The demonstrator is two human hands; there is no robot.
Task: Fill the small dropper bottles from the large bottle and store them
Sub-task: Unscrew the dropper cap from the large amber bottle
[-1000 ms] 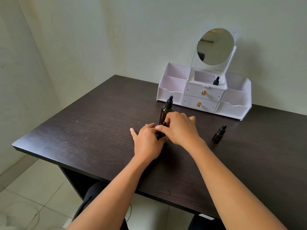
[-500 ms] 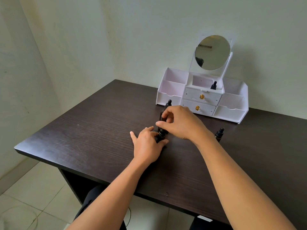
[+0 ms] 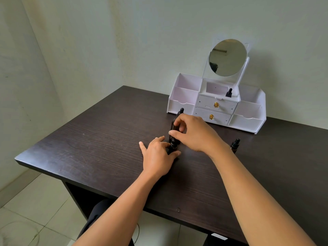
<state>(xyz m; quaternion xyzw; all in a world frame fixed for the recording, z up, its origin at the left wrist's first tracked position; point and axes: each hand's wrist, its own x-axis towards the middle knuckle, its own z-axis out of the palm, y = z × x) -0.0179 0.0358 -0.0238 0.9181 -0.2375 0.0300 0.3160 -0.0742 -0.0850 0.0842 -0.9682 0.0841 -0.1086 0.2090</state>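
Now your left grip (image 3: 158, 157) is pinching a small dropper bottle (image 3: 173, 146) in front of the large bottle (image 3: 181, 111); your right grip (image 3: 195, 134) is curling, hold unclear.

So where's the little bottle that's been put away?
In the head view, right of centre, the little bottle stands in the white organizer's top middle compartment, above the upper drawer and below the round mirror.

No legible text, label, brand, number or sign is appearing on any surface in view.
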